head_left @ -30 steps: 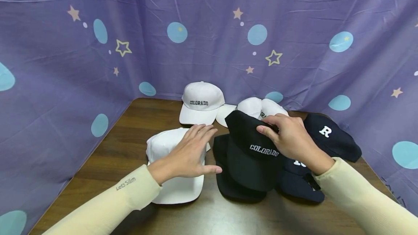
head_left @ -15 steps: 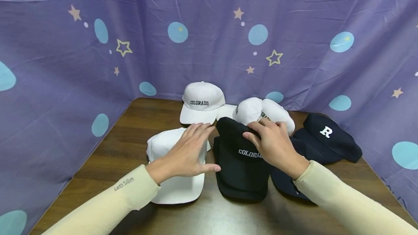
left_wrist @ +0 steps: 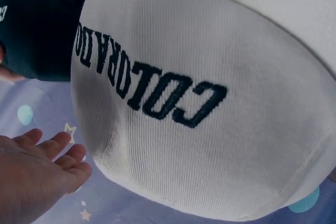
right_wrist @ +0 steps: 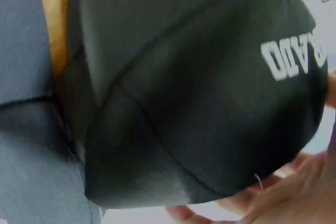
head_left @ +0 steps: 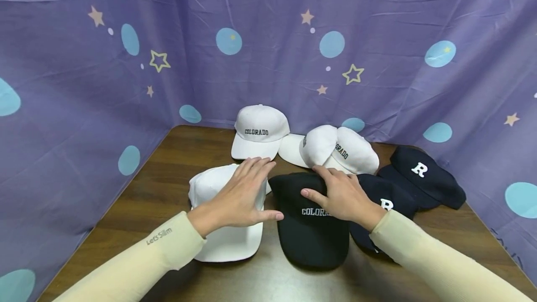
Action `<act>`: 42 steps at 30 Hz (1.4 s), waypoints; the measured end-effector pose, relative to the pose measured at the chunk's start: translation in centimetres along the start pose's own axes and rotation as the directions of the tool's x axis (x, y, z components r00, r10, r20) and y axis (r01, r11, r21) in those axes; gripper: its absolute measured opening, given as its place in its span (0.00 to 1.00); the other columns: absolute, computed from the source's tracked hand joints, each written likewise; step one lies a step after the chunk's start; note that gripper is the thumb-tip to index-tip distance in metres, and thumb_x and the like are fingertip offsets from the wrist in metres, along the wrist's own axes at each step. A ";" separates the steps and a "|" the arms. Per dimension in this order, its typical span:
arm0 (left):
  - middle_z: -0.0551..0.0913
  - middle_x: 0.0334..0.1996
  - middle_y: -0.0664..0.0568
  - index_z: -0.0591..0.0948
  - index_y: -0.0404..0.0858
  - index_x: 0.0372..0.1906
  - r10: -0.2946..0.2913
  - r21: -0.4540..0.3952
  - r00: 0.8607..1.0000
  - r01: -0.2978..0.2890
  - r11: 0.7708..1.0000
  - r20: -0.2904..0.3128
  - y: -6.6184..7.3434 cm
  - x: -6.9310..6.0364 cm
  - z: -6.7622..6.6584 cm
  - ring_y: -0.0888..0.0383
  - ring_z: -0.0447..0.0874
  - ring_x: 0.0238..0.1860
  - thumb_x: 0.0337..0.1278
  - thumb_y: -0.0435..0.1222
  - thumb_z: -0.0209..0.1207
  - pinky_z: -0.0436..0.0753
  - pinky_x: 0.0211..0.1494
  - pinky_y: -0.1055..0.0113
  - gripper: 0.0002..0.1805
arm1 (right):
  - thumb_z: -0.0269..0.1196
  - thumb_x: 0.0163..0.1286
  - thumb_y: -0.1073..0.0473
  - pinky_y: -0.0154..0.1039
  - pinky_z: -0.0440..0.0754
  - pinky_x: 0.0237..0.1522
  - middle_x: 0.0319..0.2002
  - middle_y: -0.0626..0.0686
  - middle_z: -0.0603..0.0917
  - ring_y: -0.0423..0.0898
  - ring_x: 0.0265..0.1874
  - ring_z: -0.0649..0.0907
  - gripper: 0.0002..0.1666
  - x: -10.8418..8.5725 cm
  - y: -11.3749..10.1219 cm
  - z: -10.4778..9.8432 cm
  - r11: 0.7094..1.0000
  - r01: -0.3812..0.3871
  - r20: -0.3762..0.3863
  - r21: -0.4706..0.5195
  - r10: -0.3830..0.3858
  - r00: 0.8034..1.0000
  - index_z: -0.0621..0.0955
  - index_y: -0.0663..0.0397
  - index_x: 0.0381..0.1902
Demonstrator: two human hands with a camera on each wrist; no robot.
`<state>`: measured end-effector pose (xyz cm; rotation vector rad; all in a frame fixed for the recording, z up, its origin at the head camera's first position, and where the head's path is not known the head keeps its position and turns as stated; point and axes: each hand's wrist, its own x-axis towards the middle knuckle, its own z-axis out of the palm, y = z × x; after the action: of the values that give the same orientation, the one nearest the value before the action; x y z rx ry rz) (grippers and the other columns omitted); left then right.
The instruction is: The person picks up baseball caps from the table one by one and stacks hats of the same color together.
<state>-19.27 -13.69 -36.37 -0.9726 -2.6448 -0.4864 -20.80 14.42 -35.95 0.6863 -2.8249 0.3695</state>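
Observation:
A white baseball cap [head_left: 237, 243] sits at the front left, its dark COLORADO lettering readable in the left wrist view. My left hand [head_left: 241, 199] hovers by its crown, fingers straight and thumb out to the side. To the right, a black COLORADO cap [head_left: 312, 243] lies on top of another black cap, which it now hides almost wholly. My right hand [head_left: 346, 199] rests at the crown of the upper black cap, fingers at its back and thumb spread over the front. In the right wrist view, the fingers [right_wrist: 294, 192] lie along the crown's edge.
Navy caps with a white R, one [head_left: 428, 176] at the far right and one [head_left: 382, 192] partly behind my right arm, stand on the wooden table [head_left: 168, 162]. White COLORADO caps [head_left: 260, 125] line the back. A purple curtain [head_left: 268, 73] closes off the rear and sides.
My right hand has carried the black cap left and down onto the other black cap, and its pinch on the crown has loosened. The left hand has stayed almost still.

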 end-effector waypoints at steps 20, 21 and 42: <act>0.62 0.77 0.44 0.60 0.37 0.79 -0.014 -0.008 0.999 0.015 1.000 0.034 0.2 -0.1 0.1 0.44 0.54 0.78 0.47 0.71 0.66 0.49 0.81 0.48 0.62 | 0.57 0.77 0.39 0.65 0.81 0.43 0.49 0.61 0.81 0.65 0.46 0.83 0.31 0.0 0.2 3.8 0.999 -0.052 0.012 0.001 0.052 0.999 0.72 0.51 0.68; 0.62 0.77 0.44 0.60 0.37 0.79 -0.015 -0.008 0.999 0.016 1.000 0.035 0.2 -0.1 0.1 0.44 0.54 0.78 0.47 0.71 0.66 0.49 0.81 0.48 0.62 | 0.57 0.78 0.38 0.65 0.80 0.44 0.49 0.62 0.81 0.65 0.47 0.82 0.32 0.1 0.2 3.9 0.998 -0.057 0.019 0.000 0.057 0.998 0.72 0.52 0.68; 0.62 0.77 0.44 0.60 0.37 0.79 -0.019 -0.006 0.999 0.019 1.000 0.045 0.2 0.0 0.3 0.43 0.53 0.78 0.47 0.71 0.66 0.47 0.82 0.49 0.62 | 0.52 0.79 0.35 0.68 0.68 0.62 0.59 0.63 0.79 0.63 0.60 0.78 0.38 0.5 -0.1 2.9 0.990 -0.128 0.077 0.059 0.123 0.989 0.69 0.53 0.73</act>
<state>-19.20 -13.44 -36.65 -0.9721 -2.6968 -0.4830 -21.58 13.31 -38.59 0.5453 -2.9460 0.4661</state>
